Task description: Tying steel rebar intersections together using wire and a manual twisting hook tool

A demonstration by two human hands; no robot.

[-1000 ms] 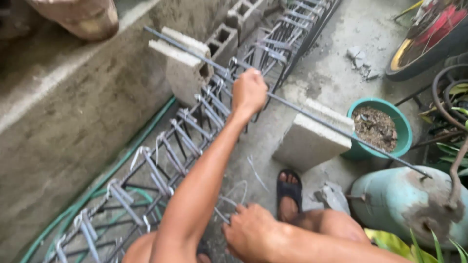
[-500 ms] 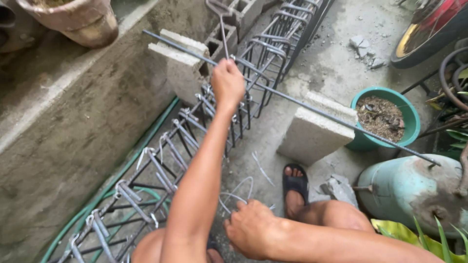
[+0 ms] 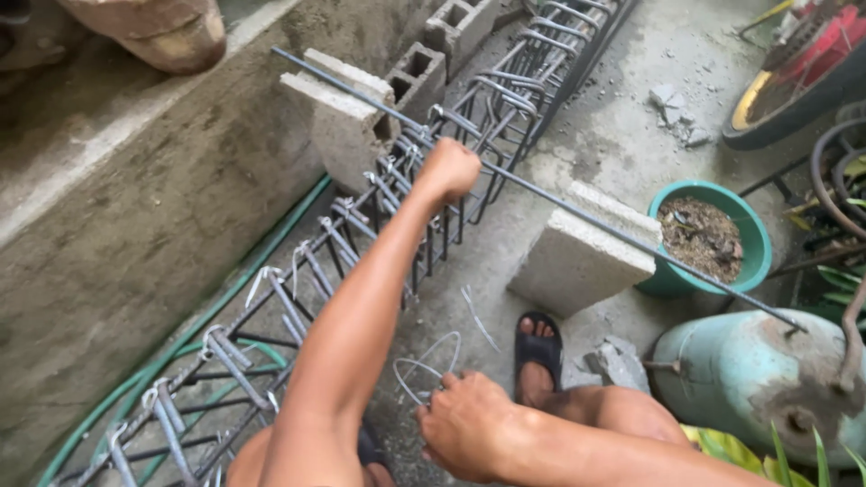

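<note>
**Fist on the Rebar Cage, Wire in the Other Hand**

The left hand (image 3: 448, 169) was closed in a fist on the top of the rebar cage (image 3: 298, 271), a long lattice of dark ribbed steel bars bound with thin wire, lying beside a rough concrete wall (image 3: 135, 207). The right hand (image 3: 465, 422) was curled shut on a loop of thin grey tie wire (image 3: 424, 365) low above the gritty concrete floor (image 3: 622, 126). A straight steel rod (image 3: 577, 212) rested across two pale, coarse hollow blocks (image 3: 582, 257). A sandalled foot (image 3: 538, 347) stood nearby.
</note>
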